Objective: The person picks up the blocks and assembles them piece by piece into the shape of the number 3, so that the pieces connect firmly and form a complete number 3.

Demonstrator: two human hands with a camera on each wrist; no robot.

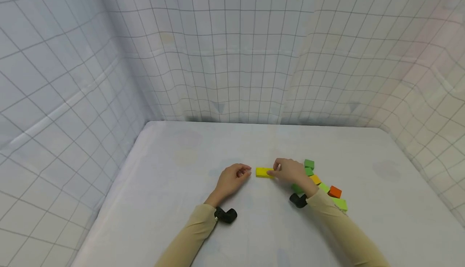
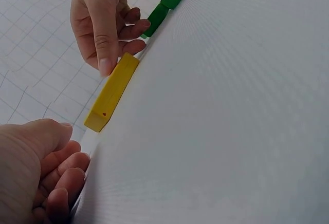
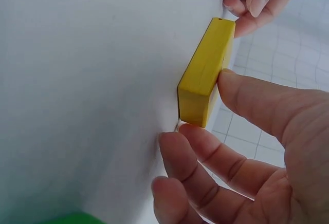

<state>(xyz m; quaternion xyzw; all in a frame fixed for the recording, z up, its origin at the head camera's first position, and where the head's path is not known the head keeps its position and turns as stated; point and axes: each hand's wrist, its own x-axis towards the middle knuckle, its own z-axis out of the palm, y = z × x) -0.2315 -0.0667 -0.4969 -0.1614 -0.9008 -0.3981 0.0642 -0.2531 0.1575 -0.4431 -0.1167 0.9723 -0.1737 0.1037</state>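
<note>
A long yellow block (image 1: 264, 172) lies flat on the white table between the two hands. My right hand (image 1: 290, 171) is at its right end. In the right wrist view, the straight thumb (image 3: 247, 98) touches the upper face of the yellow block (image 3: 205, 64), while the bent fingers (image 3: 221, 157) are spread beside the end face; whether the forefinger touches it I cannot tell. To the left of the block, a small gap away, my left hand (image 1: 232, 179) rests on the table with loosely curled fingers (image 2: 67, 172) and nothing in them.
Several coloured blocks lie right of the right hand: green (image 1: 309, 164), orange (image 1: 315, 179), light green (image 1: 340, 204) and red-orange (image 1: 335, 192). Some are partly hidden by the right hand and wrist. A white gridded curtain (image 1: 225, 57) stands behind the table (image 1: 174, 186).
</note>
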